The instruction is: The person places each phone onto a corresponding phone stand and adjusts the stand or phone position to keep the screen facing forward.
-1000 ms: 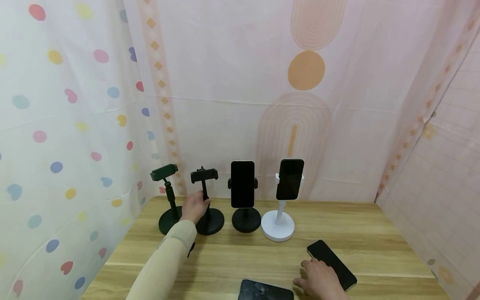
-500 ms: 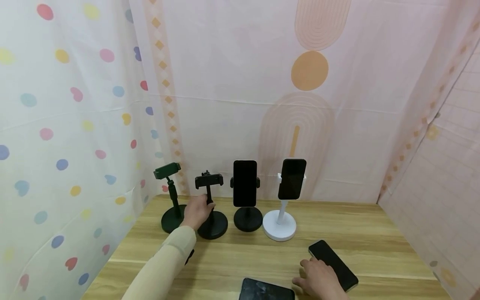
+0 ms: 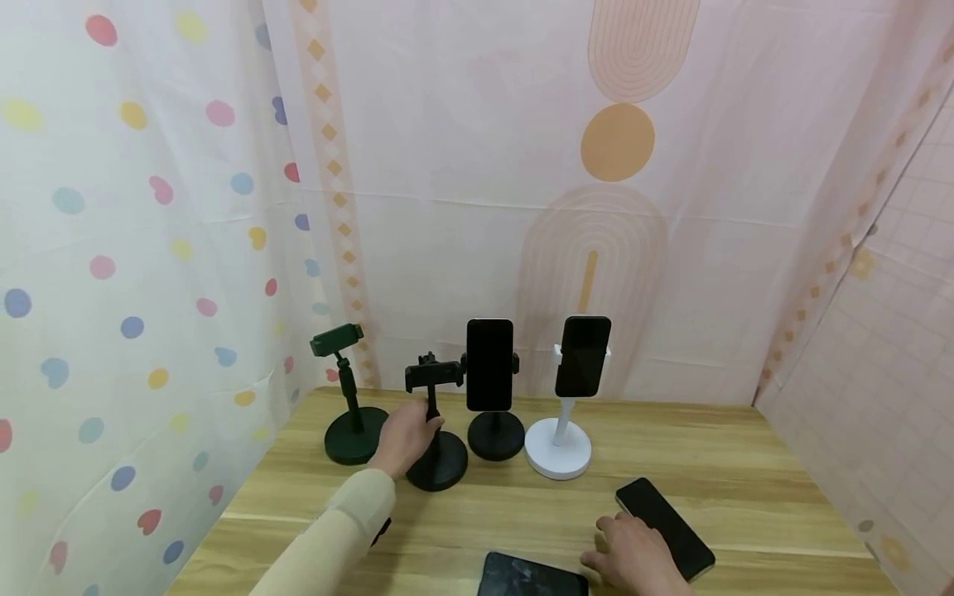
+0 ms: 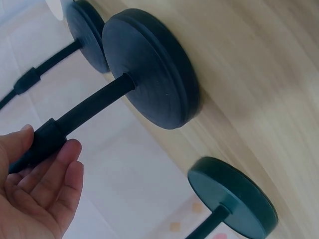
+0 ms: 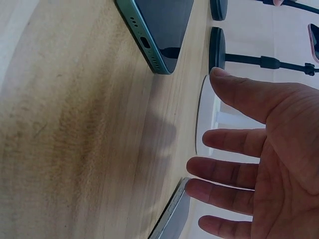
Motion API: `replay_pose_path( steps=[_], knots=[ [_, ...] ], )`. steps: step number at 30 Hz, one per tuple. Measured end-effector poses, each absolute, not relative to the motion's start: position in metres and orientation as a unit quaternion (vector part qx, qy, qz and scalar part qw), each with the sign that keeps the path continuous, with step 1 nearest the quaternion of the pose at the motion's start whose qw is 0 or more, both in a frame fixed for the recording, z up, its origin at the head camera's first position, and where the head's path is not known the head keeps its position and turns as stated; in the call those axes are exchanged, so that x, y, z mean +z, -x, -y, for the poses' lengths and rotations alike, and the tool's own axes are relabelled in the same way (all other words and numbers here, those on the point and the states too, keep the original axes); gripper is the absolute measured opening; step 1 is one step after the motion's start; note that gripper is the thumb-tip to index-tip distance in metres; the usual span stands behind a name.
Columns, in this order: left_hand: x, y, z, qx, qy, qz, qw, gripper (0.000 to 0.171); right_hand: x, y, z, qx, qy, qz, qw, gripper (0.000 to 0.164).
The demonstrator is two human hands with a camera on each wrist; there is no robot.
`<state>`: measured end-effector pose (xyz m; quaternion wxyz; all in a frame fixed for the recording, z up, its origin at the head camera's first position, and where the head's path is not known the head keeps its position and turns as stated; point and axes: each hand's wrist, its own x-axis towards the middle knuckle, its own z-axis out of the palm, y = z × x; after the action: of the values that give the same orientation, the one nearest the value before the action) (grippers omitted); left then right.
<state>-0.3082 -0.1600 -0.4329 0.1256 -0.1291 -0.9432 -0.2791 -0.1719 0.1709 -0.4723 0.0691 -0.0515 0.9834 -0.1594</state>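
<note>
My left hand (image 3: 407, 432) grips the pole of a black phone stand (image 3: 438, 465), its thumb and fingers around the thick sleeve (image 4: 47, 142) in the left wrist view. That stand's clamp holds no phone. Over the table my right hand (image 3: 632, 553) hovers with fingers apart and nothing in them. Beside it on the right lies a black phone (image 3: 666, 530), face up; in the right wrist view its edge (image 5: 172, 209) is close to the fingertips. Another phone (image 3: 531, 577) with a greenish edge lies left of that hand, partly cut off by the frame.
Left of the gripped stand is a dark green phone stand (image 3: 354, 434) without a phone. To the right, a second black stand (image 3: 496, 436) and a white stand (image 3: 557, 449) each carry an upright phone. Curtains (image 3: 447, 124) hang behind the wooden table (image 3: 730, 463).
My left hand has drawn the black stand toward me and to the right, away from the green stand. The right hand has stayed nearly still. The head view has shifted slightly.
</note>
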Motion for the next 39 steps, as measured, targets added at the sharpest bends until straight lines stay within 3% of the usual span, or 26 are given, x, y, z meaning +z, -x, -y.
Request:
replay_pose_path(
  steps=[10,28,39],
  knots=[
    [-0.435,0.291,0.135,-0.267,0.151,0.946,0.102,0.011,-0.472,0.171,-0.169,-0.159,0.051,-0.984,0.068,0.046],
    [-0.435,0.27,0.079,-0.222,0.202,0.951,0.077,0.028,-0.476,0.171,-0.17,-0.153,0.048,-0.985,0.068,0.049],
    [-0.433,0.262,0.042,-0.282,0.232,0.93,0.038,0.014,-0.475,0.172,-0.17,-0.154,0.043,-0.984,0.076,0.048]
  ],
)
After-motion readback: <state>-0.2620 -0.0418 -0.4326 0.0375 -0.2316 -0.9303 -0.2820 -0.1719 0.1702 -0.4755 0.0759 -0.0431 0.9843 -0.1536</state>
